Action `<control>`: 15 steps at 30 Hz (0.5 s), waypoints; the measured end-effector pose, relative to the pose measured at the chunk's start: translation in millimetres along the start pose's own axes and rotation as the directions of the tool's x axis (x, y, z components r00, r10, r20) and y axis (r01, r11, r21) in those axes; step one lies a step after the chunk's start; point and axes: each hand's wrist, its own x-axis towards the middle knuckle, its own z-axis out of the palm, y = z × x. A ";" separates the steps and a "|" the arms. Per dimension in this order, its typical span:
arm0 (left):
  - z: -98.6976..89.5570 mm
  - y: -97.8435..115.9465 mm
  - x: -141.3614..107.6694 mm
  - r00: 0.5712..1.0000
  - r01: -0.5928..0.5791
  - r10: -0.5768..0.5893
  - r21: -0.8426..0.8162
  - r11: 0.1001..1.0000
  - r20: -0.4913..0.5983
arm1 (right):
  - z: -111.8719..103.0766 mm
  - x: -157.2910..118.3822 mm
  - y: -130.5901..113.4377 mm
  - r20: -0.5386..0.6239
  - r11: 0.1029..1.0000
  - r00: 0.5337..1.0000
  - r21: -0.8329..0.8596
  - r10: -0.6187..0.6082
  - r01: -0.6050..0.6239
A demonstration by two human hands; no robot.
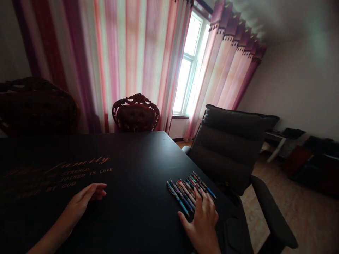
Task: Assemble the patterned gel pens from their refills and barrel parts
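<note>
Several pens (pixel 178 197) of various colours lie side by side in a slanting row on the black table (pixel 137 169), near its right edge. My right hand (pixel 202 220) is spread over the near part of the row, fingertips on or just above the pens and thumb out to the left; it has hidden some pen ends. Over the table's left part, my left hand (pixel 88 195) is half curled near the printed gold lettering (pixel 87 174), with nothing seen in it and its fingers apart from the thumb.
A black office chair (pixel 225 148) stands close against the table's right edge, its armrest (pixel 274 211) sticking out toward the near side. Two carved wooden chairs (pixel 136 116) (pixel 37 106) stand beyond the far edge, before striped curtains (pixel 132 53) and a window.
</note>
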 end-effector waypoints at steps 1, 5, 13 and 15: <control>-0.1 -1.1 0.7 1.000 -0.002 0.002 0.002 1.000 0.004 | 2.5 4.8 2.1 0.035 1.000 0.999 -0.023 -0.007 0.008; -0.8 -5.1 3.5 0.999 -0.025 0.024 0.013 1.000 0.021 | 15.3 46.0 17.9 0.317 0.986 0.941 -0.146 0.123 -0.080; 2.4 1.4 1.2 0.998 -0.066 0.064 0.062 0.996 0.028 | 12.8 114.2 40.7 0.773 0.987 0.615 -0.137 0.157 -0.080; 4.1 3.6 -0.1 0.997 -0.067 0.065 0.074 0.995 0.030 | 12.4 113.9 38.3 0.766 0.989 0.630 -0.145 0.127 -0.024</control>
